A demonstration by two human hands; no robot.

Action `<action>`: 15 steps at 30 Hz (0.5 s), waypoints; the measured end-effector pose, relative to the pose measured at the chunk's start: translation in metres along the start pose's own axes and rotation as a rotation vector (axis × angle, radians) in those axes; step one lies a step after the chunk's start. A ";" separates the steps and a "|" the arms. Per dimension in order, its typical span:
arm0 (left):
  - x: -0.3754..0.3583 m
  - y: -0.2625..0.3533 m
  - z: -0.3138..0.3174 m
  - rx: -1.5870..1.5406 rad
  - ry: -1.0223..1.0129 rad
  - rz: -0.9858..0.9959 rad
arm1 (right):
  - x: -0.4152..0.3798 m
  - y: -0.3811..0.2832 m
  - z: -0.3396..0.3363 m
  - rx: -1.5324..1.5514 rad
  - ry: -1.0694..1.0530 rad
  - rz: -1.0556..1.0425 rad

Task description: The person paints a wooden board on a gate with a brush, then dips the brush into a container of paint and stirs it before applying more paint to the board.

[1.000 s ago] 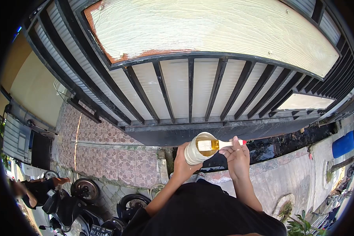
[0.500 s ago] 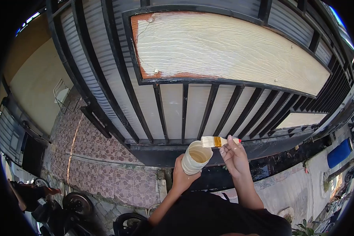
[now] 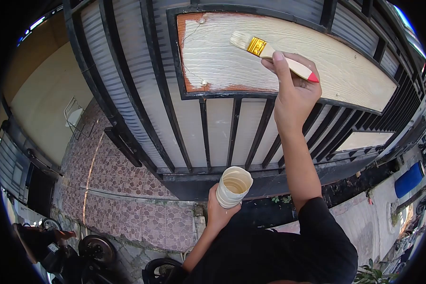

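My right hand (image 3: 296,90) grips a paintbrush (image 3: 265,49) by its pale, red-tipped handle, below a gold ferrule. Its whitish bristles overlap the upper middle of a wood-grained panel (image 3: 326,66). Most of that panel is coated cream, while reddish-brown shows along its left end and lower left edge. Lower down, my left hand (image 3: 220,210) is wrapped round a cut plastic container (image 3: 234,187) smeared with cream paint, its open top facing me and some paint visible inside.
A black metal gate (image 3: 165,90) with pale sheeting behind its bars frames the panel. Beneath it runs a dark drain ditch (image 3: 265,213). Patterned tiles (image 3: 146,217) lie at the left, near motorcycle wheels (image 3: 97,248). A blue barrel (image 3: 408,180) lies at the right.
My right hand has lifted the paintbrush from beside the container's rim up to the panel. The left hand still holds the container low, and the view has shifted slightly.
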State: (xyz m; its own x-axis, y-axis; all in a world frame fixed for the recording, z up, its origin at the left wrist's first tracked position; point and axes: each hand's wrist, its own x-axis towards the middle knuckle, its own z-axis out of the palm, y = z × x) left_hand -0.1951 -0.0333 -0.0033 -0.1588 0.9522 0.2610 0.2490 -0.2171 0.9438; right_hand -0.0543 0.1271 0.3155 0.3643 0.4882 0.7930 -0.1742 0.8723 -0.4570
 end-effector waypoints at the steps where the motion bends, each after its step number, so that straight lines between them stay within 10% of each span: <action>1: 0.000 -0.003 -0.001 -0.018 -0.002 -0.014 | 0.005 0.001 0.008 -0.008 -0.014 -0.043; 15: 0.004 -0.006 -0.015 -0.036 0.013 -0.029 | 0.018 0.026 0.053 -0.051 -0.037 -0.184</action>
State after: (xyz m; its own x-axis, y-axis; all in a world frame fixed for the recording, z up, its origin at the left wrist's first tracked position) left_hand -0.2120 -0.0311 -0.0048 -0.1781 0.9554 0.2356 0.2099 -0.1971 0.9577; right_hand -0.1002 0.1603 0.3394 0.3514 0.3225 0.8789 -0.0610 0.9447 -0.3223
